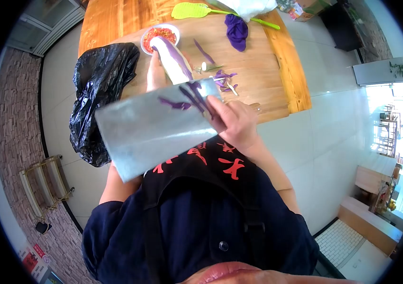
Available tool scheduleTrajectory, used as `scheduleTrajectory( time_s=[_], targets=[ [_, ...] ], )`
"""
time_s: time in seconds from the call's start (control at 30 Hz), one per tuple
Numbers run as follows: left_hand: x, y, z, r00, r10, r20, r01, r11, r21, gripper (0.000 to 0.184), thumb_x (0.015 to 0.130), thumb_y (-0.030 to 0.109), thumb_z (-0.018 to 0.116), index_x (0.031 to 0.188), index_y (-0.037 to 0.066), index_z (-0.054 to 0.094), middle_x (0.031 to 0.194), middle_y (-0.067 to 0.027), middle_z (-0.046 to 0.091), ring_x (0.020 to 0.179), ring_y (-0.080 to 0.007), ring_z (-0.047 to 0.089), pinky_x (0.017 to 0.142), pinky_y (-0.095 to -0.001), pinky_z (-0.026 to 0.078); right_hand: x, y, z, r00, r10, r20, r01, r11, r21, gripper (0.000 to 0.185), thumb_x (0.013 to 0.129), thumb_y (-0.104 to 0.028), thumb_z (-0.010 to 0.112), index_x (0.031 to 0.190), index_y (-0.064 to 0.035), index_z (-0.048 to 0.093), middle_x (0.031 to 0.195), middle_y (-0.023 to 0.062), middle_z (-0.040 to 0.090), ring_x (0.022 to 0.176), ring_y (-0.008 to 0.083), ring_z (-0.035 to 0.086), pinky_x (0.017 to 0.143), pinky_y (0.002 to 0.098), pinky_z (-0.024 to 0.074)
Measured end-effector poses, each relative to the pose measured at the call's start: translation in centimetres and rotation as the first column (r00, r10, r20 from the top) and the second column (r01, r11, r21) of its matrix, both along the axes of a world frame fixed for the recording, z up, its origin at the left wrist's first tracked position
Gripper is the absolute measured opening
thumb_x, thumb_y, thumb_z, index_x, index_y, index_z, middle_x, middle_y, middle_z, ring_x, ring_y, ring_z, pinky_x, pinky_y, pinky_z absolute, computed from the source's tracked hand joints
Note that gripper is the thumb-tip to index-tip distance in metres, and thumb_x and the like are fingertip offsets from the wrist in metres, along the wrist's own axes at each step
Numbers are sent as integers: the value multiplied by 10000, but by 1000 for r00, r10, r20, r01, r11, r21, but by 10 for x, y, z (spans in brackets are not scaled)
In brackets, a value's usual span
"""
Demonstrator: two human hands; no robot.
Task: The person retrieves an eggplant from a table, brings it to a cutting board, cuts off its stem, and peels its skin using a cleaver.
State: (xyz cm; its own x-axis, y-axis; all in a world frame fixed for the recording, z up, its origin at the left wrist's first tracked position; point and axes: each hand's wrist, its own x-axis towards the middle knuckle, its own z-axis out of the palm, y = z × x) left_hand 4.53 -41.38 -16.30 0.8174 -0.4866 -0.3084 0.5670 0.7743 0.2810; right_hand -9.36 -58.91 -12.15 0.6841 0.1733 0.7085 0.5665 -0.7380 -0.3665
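Observation:
A wide cleaver is in my right hand, its broad blade facing up toward the camera, with purple peel strips stuck on it. Beyond the blade, my left hand holds a long eggplant, partly peeled to white with a purple stripe left. The eggplant's far end overlaps a white bowl of chopped red filling. The blade hides the eggplant's near end and part of my left arm. More purple peels and a small white piece lie on the wooden board.
A black plastic bag drapes over the table's left edge. A purple cloth lies on the board's far right. Behind it are a green fly swatter and a white plastic bag. The wooden table's right edge shows.

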Motion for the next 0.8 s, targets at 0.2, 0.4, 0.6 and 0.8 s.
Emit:
scheduleTrajectory(
  time_s=[0.2,0.4,0.6,0.8],
  targets=[
    [4,-5,19,994,104,-18,-102,993,56,597,963,517,219,1055,20,539,827,-142,598,735,-303,583,661,-432,491,-8,6,-3,1000,5,19,-2,984,-176,443,684,-116,712,1123,-126,655,617,4,354,493,151,407,442,290,342],
    [0,-4,17,992,126,-30,-118,977,175,570,964,504,234,1070,32,536,837,-137,604,734,-305,583,669,-444,491,-8,11,2,1000,21,8,-20,985,-171,433,689,-129,705,1119,-120,663,616,9,354,490,154,408,442,292,342],
    [-2,-2,16,990,137,-22,-132,978,161,575,959,508,241,1052,25,538,820,-137,610,726,-301,598,635,-427,498,-7,10,1,1000,4,12,-2,985,-170,420,694,-131,702,1112,-116,668,610,7,354,483,154,404,436,292,338],
    [-7,-5,20,994,109,-17,-105,982,159,580,957,500,243,1013,11,551,798,-145,612,699,-301,603,608,-412,504,-2,8,0,998,10,68,4,980,-198,374,721,-115,707,1094,-116,673,590,-2,340,462,152,382,419,288,321]
  ],
)
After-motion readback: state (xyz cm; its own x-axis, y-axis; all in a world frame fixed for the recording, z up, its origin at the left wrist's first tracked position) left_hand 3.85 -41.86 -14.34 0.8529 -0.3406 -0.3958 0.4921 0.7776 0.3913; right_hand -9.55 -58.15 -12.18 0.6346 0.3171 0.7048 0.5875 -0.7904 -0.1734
